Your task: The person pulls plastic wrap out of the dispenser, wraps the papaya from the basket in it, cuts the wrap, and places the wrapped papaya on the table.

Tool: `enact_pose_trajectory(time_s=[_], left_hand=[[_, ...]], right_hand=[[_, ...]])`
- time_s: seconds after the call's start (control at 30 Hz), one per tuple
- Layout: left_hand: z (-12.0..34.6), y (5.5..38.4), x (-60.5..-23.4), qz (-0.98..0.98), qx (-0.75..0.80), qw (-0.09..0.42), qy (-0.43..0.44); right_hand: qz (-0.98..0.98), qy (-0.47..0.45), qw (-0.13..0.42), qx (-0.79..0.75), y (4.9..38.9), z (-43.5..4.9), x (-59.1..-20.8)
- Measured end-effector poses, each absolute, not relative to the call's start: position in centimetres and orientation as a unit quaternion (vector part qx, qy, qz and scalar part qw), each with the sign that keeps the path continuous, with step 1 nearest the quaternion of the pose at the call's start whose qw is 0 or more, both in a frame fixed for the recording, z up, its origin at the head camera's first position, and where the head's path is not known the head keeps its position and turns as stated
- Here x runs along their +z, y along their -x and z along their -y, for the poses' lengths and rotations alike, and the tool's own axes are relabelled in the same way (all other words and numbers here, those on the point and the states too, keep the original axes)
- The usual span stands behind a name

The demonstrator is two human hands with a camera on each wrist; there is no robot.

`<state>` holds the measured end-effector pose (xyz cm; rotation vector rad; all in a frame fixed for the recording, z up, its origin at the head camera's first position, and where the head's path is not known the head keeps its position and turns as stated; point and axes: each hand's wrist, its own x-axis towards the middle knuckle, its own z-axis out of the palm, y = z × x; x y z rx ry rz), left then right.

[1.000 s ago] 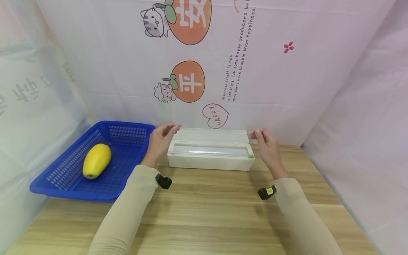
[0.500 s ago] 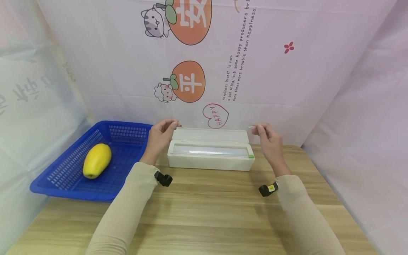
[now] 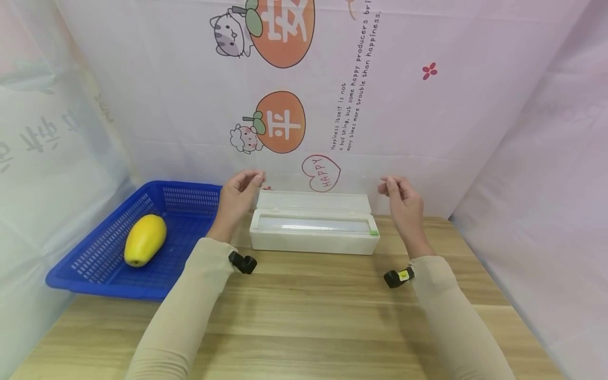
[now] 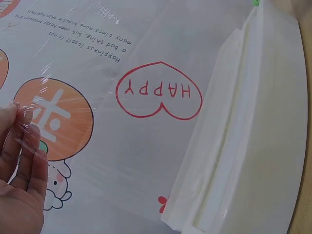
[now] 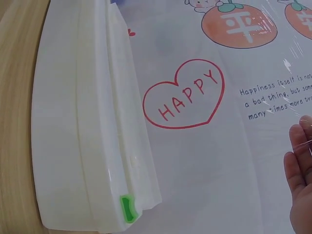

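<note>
A white cling film dispenser [image 3: 313, 243] lies crosswise on the table with its lid [image 3: 313, 201] raised. Inside its long slot the roll [image 3: 309, 224] shows, and a green slider [image 5: 128, 209] sits at the right end. My left hand [image 3: 237, 198] pinches one corner of a clear sheet of cling film [image 4: 46, 73] between thumb and fingers. At the opposite side my right hand [image 3: 406, 208] pinches the sheet's other corner; its thumb is cut off in the right wrist view. Between the hands the film stretches above and behind the lid, almost invisible apart from glints.
Left of the dispenser stands a blue plastic basket [image 3: 109, 287] with a yellow, oblong fruit [image 3: 145, 240] lying in it. A printed white cloth [image 3: 404, 116] hangs close behind the dispenser. Similar sheeting borders the wooden table [image 3: 313, 316] on both sides.
Both hands have risen from beside the raised lid to above it, drifting slightly apart and keeping their pinch on the cling film. The dispenser, basket and fruit have stayed put.
</note>
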<state>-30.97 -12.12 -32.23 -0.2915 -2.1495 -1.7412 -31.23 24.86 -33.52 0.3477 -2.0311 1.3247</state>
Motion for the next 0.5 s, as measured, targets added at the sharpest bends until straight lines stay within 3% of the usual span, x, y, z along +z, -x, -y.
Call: enact_pose_trajectory(time_s=[0.5], left_hand=[[12.1,31.1,-30.5,0.756,-0.613,0.201,0.110]], right_hand=[[0.757,-0.137,0.364,0.525,31.1,-24.4,-31.8]])
